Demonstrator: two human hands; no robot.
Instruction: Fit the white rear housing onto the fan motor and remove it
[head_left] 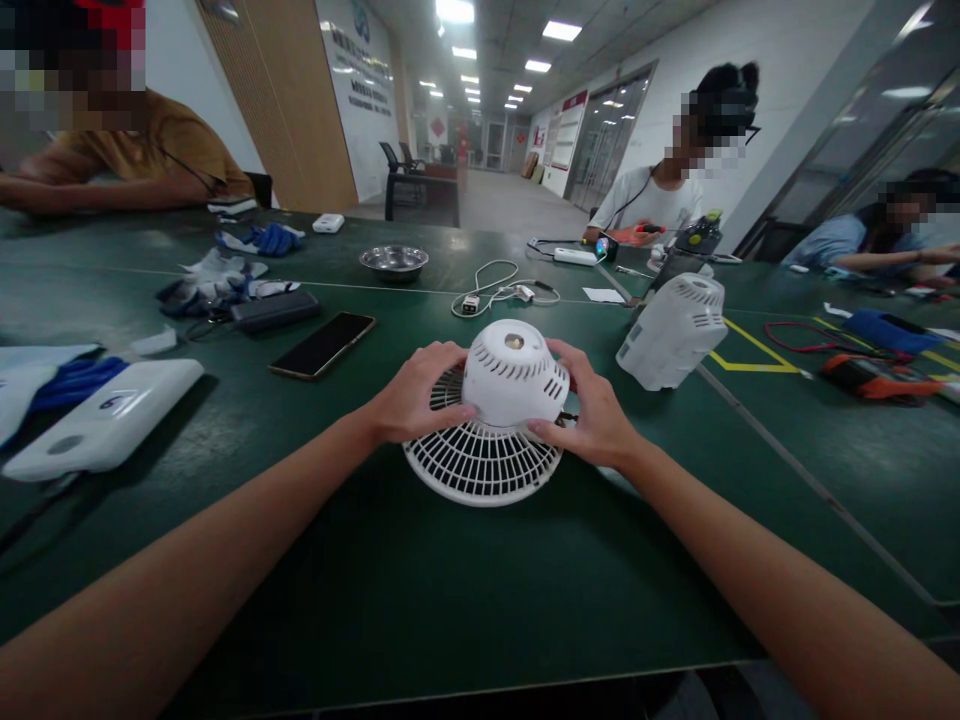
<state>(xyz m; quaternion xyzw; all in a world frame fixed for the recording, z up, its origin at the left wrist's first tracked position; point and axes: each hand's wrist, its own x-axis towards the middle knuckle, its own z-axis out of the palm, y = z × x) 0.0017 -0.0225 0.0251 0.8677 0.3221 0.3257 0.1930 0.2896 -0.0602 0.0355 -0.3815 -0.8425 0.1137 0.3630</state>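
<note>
A white fan motor cover (504,385) with slotted vents and a round hole on top sits over a round white fan grille (484,478) lying on the green table. My left hand (427,395) grips the cover's left side, thumb low along its edge. From the right, my right hand (592,405) holds the same cover, with its thumb at the lower rim. A short dark wire end shows beside the right fingers. Farther right stands a white vented plastic housing (671,330), apart from both hands.
A phone (322,345), a white power bank (105,420) and gloves (214,280) lie on the left. Beyond the grille are a metal bowl (394,262) and a white cable (495,290). An orange multimeter (877,378) lies right. Other people sit around the table.
</note>
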